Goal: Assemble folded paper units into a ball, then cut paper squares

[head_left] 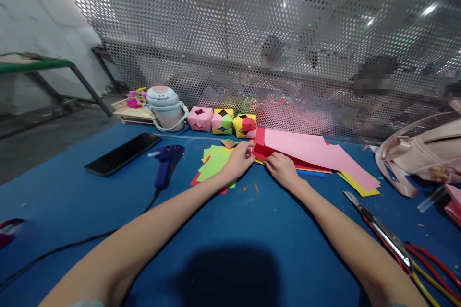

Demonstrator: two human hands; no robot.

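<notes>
My left hand (238,162) is closed at the left end of a stack of coloured paper, its thumb and fingers pinching the end of a sheet of red paper (262,151). My right hand (283,169) has its fingers curled on the near edge of that same sheet, which is lifted and bent. Long pink paper (295,145) lies just behind, with red, blue and yellow edges showing beneath. Left of my left hand are green paper pieces (212,164) over yellow and red ones. Three folded paper cubes, one of them a pink cube (200,119), stand beyond.
A blue glue gun (168,165) with a black cord and a phone (123,154) lie left. Behind them stands a lidded cup (165,108). A utility knife (382,234), pliers-like handles (430,259) and a pale bag (425,148) are right. A perforated metal panel (216,24) borders the back.
</notes>
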